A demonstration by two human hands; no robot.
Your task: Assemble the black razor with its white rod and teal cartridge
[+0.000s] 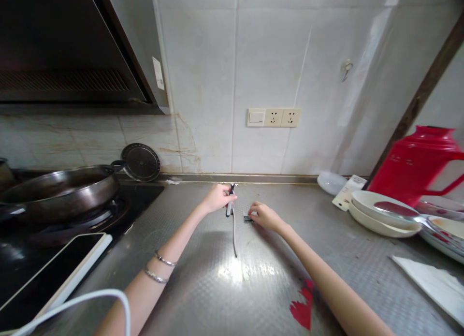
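Note:
My left hand (217,199) pinches a razor (229,204) with a slim black and silver handle, held nearly upright with its T-shaped head at the top. Just below it, a thin grey cord-like strip (234,237) lies on the metal counter (203,287). To the right, my right hand (264,215) is low over the counter, fingers bent together at the edge of a small flat dark-green piece (247,219). The fingers partly cover that piece, and its kind is too small to make out.
At left a steel pan (65,188) sits on the black stove; a phone-like white-edged device (58,278) and a white cable (108,293) are nearer. At right stand plates (384,225) and a red thermos jug (413,167). A red patch (303,307) marks the counter's front.

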